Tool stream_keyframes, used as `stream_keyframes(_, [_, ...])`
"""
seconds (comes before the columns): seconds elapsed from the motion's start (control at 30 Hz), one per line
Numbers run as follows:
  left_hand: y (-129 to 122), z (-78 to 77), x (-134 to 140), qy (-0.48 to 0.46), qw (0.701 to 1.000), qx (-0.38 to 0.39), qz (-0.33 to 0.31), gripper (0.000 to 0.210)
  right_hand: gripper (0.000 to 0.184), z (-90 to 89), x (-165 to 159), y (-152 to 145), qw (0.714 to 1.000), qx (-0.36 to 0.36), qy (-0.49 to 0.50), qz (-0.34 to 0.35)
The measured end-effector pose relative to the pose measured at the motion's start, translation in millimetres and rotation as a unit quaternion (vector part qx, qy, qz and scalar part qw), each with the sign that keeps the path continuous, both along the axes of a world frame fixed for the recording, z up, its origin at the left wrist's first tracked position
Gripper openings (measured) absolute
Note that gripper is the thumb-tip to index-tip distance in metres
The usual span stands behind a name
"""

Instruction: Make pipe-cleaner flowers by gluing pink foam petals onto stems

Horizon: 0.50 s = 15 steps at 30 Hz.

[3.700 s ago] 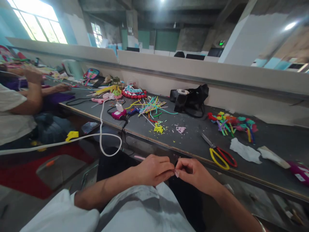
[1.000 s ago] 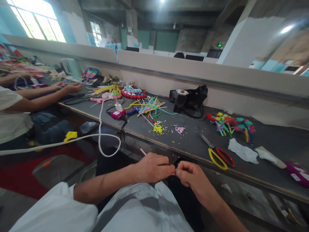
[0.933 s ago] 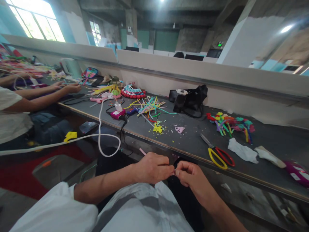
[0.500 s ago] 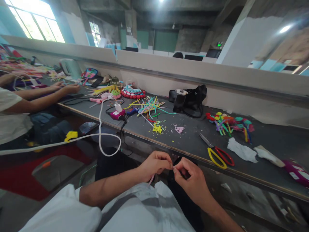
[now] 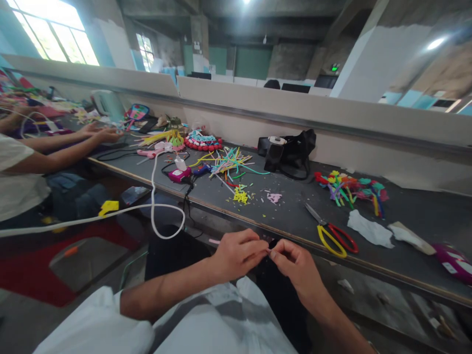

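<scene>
Over my lap, just below the table edge, my left hand (image 5: 239, 251) is closed around a thin pale-pink pipe cleaner (image 5: 214, 241). One end of the stem pokes out to the left, behind the knuckles. My right hand (image 5: 293, 263) pinches with thumb and forefinger at the pink tip beside the left fingertips. The fingers of both hands nearly meet, and most of the stem is hidden inside the left hand. Nearest on the table are scissors (image 5: 328, 236) with one yellow and one red handle, their blades partly apart.
Loose coloured pipe cleaners (image 5: 232, 162), yellow clippings (image 5: 240, 195) and pink clippings (image 5: 274, 197) lie on the dark table (image 5: 291, 216). Bundled flowers (image 5: 350, 189) and crumpled tissue (image 5: 369, 229) sit right. A white cable (image 5: 153, 196) hangs over the edge. A co-worker's hands (image 5: 99, 132) are left.
My left hand has turned over more, palm down; the pink stem's free end has swung from below the hand to its left side. The co-worker's hands have opened.
</scene>
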<state>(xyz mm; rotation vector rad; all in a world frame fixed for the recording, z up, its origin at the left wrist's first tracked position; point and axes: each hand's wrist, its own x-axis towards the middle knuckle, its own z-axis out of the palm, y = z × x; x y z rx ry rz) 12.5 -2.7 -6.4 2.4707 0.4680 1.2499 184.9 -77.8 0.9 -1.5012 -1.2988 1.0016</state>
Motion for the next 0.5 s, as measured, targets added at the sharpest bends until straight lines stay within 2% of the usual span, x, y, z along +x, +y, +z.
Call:
stream_keyframes(0.07, [-0.9,-1.8,-0.4,0.009,0.992,0.128,0.019,0.015,0.024,0.8,-1.6,-0.6,0.999,-0.008,0.031,-0.001])
stream_keyframes(0.13, [-0.5,-2.1,-0.5,0.009,0.983,0.181,0.034,0.014,0.024,1.3,-2.9,-1.4,0.999,-0.012,0.049,0.000])
stream_keyframes(0.3, [-0.1,-0.7,-2.1,-0.016,0.975,0.215,0.052,0.012,0.025,2.3,-3.1,-2.8,0.997,-0.011,0.078,0.010])
stream_keyframes(0.4, [0.8,-1.9,-3.3,-0.013,0.972,0.232,0.033,0.009,0.025,3.7,-3.5,-3.5,0.997,-0.013,0.081,0.014])
stream_keyframes(0.5, [2.3,-2.6,-3.3,0.006,0.978,0.210,0.001,0.012,0.025,4.1,-3.7,-3.6,0.997,-0.012,0.067,0.019])
